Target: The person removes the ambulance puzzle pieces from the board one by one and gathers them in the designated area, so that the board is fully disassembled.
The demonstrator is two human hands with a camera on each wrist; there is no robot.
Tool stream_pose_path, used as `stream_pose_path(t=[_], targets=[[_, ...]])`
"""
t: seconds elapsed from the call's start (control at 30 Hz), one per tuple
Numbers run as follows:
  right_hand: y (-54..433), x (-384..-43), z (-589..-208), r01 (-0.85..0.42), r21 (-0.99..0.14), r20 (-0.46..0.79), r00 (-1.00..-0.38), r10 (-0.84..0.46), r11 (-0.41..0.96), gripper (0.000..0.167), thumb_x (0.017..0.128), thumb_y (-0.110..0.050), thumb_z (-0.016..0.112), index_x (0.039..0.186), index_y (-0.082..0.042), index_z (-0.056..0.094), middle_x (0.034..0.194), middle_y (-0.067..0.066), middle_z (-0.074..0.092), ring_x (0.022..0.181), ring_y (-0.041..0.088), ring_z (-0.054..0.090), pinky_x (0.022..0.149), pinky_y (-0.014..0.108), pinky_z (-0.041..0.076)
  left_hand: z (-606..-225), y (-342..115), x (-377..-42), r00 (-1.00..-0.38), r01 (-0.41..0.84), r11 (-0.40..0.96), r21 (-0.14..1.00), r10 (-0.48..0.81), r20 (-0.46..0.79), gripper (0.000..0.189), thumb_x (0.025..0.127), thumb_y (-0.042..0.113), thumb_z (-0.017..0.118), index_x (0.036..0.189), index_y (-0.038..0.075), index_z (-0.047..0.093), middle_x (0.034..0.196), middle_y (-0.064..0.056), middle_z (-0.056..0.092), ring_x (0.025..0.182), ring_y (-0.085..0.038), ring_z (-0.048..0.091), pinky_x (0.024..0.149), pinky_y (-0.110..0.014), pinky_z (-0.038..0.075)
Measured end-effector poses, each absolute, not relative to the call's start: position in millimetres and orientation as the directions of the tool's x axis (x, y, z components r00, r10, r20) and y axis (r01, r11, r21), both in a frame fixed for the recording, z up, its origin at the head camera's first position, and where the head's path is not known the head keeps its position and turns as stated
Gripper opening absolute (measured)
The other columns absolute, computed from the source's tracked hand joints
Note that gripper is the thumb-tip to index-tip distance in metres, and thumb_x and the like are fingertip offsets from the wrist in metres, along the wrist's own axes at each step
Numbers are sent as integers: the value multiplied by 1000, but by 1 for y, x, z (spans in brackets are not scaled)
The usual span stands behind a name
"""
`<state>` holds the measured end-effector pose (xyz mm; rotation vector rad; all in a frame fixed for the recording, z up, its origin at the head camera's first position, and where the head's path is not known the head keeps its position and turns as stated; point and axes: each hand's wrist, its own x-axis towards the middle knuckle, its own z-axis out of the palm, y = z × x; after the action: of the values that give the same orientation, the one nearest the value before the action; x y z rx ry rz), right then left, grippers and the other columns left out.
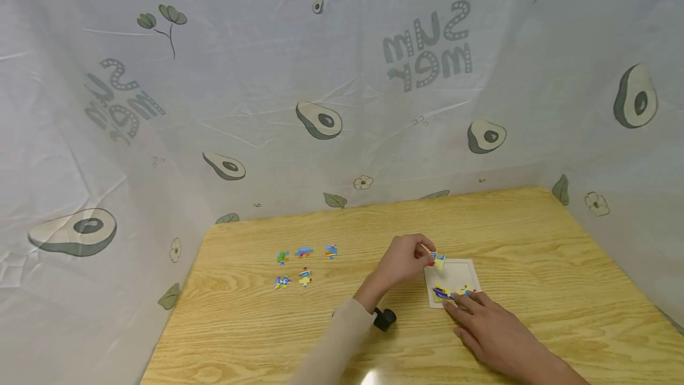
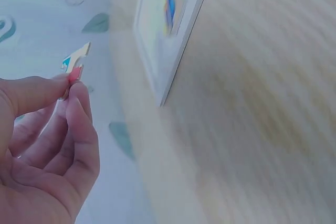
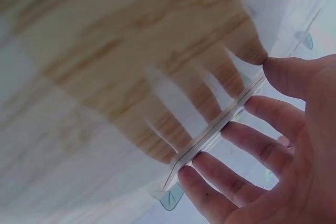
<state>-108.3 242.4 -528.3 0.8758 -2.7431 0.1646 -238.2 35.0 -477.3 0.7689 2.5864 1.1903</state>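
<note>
Nearest lay the person's right hand point(image 1: 494, 328), at about 5 o'clock from the middle of the puzzle tray, its fingers extended and their tips touching the tray's near edge, as the right wrist view showed. A beige sleeve point(image 1: 342, 337) came in at about 8 o'clock, with a small black device point(image 1: 385, 319) beside its cuff. The square white puzzle tray point(image 1: 456, 272) rested on the tabletop point(image 1: 240, 337); inside its 6 o'clock side sat blue-and-yellow pieces point(image 1: 441, 293), partly hidden by the right fingers. The left hand point(image 1: 403, 260) was at 10 o'clock, its thumb and fingertips pinching a jigsaw piece point(image 1: 439, 260) coloured blue, red and pale yellow, raised near the tray's 11 o'clock corner; the left wrist view showed it apart from the tray. Well off toward 9 o'clock, five loose pieces lay apart from one another: in the nearer row a blue-and-purple piece point(image 1: 282, 282) and a mostly yellow one point(image 1: 305, 278), in the farther row a green one point(image 1: 282, 258), a blue-and-pink one point(image 1: 304, 252) and a blue-and-orange one point(image 1: 331, 251). Beyond the tabletop, from 9 o'clock round to 3, hung a pale cloth point(image 1: 256, 76) printed with avocados, leaves, flowers and lettering.
</note>
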Motion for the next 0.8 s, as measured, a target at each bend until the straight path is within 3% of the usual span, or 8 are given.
stream_pose_path(t=[0.13,0.3,0.53,0.8], targets=[[243,-108,-529,-580,-34,277,-788,-550,814,44,93,-31,79,134,-18,73,132,7,73,114,32,69,98,54,57,-472,10,-241,-853,378,507,775,516,78,16,104,13,66,117,8,74,94,-3,79,80,-9,72,67,-15,53],[243,-109,-530,-587,-20,295,-777,-556,809,44,93,-32,79,134,-17,73,131,7,74,113,32,70,97,54,57,-469,-22,-241,-871,356,490,796,481,94,17,103,18,68,117,10,75,97,-3,79,81,-6,71,70,-18,55],[244,-108,-530,-584,-8,304,-775,-554,812,45,93,-33,79,135,-18,73,132,7,73,115,32,70,98,52,57,-468,-66,-238,-913,272,463,844,401,74,19,102,16,69,117,7,76,97,-8,80,93,-33,77,73,-26,57],[243,-107,-530,-579,-11,301,-779,-550,815,45,93,-34,79,135,-19,72,133,6,73,116,33,70,97,52,57,-486,-120,-243,-954,147,456,878,299,4,25,100,15,70,119,0,74,98,-17,80,95,-39,76,72,-29,57]])
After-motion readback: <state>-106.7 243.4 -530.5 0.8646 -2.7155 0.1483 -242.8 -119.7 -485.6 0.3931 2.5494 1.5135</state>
